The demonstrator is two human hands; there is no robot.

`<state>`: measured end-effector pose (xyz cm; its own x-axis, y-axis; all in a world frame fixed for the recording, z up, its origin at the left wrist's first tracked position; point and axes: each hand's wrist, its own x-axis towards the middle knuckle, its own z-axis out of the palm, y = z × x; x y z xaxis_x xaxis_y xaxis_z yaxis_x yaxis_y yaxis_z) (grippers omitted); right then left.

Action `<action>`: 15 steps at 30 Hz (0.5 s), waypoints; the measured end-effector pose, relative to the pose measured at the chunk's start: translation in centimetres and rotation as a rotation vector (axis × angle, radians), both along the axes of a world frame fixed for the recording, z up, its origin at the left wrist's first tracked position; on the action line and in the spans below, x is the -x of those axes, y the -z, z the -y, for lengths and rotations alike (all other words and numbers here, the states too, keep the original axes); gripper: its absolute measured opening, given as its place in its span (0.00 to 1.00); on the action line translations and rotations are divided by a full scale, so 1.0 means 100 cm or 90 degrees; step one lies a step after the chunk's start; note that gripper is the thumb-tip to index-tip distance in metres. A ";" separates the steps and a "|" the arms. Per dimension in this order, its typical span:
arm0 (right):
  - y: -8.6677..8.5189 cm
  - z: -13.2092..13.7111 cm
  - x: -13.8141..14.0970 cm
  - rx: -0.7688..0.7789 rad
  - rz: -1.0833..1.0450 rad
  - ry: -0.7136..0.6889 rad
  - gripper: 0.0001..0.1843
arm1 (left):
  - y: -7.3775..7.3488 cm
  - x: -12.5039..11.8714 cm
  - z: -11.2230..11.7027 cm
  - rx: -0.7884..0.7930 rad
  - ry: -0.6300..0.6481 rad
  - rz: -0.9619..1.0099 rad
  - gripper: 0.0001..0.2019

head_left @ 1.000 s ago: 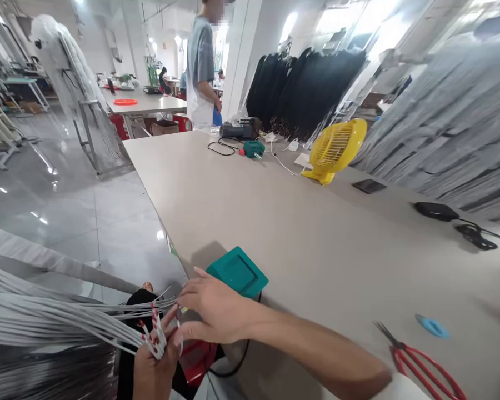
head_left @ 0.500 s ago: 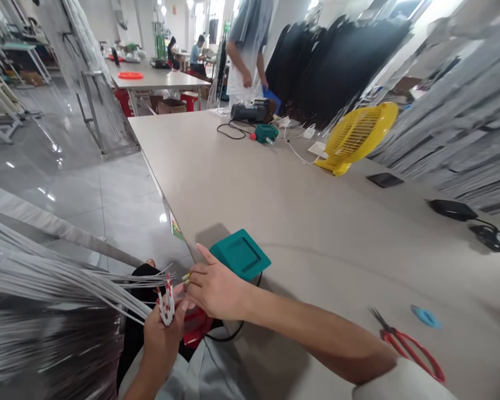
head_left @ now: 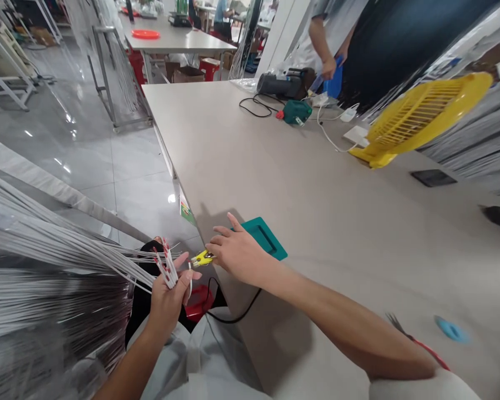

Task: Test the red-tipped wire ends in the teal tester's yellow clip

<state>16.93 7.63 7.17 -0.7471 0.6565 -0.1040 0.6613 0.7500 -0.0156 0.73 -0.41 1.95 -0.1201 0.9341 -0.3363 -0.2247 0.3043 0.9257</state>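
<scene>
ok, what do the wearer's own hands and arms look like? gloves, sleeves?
No gloves: left hand and right hand are bare. Left forearm and right forearm are bare too, with no watch or bracelet visible. A pale grey sleeve shows at the right elbow; the left sleeve is out of frame.

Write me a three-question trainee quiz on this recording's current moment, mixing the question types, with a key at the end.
1. What does the person's left hand hold? A) a phone; B) red-tipped white strands; C) an orange tray.
2. True or false: the teal device is nearer to the right hand than the yellow fan is.
3. Fill in: the red-handled tool lies on the table, partly hidden in this view by the person's right ____.

Key: 1. B; 2. true; 3. forearm.
</scene>
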 end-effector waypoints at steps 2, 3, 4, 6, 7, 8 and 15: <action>-0.002 -0.004 0.002 0.016 0.017 -0.005 0.12 | 0.003 -0.001 0.000 0.003 -0.004 0.010 0.29; -0.003 -0.006 0.002 0.021 0.027 -0.013 0.12 | 0.005 -0.001 0.000 0.005 -0.006 0.011 0.29; -0.003 -0.006 0.002 0.023 0.036 -0.023 0.11 | 0.007 -0.001 0.000 0.007 -0.007 0.010 0.29; -0.002 -0.007 0.003 0.019 0.050 -0.040 0.09 | 0.010 -0.002 0.000 0.012 -0.011 0.002 0.29; -0.001 -0.007 0.003 0.013 0.054 -0.045 0.09 | 0.011 -0.002 0.000 0.017 -0.010 -0.002 0.30; 0.001 -0.006 0.003 0.007 0.057 -0.047 0.09 | 0.011 -0.002 0.000 0.023 -0.009 -0.005 0.29; 0.006 -0.006 0.001 0.002 0.047 -0.060 0.10 | 0.011 -0.002 -0.001 0.065 -0.013 -0.010 0.30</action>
<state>16.81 8.28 6.55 -0.7962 0.5828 -0.1625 0.5867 0.8094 0.0280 0.88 -0.30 0.88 -0.1455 0.8920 -0.4280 -0.2170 0.3933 0.8934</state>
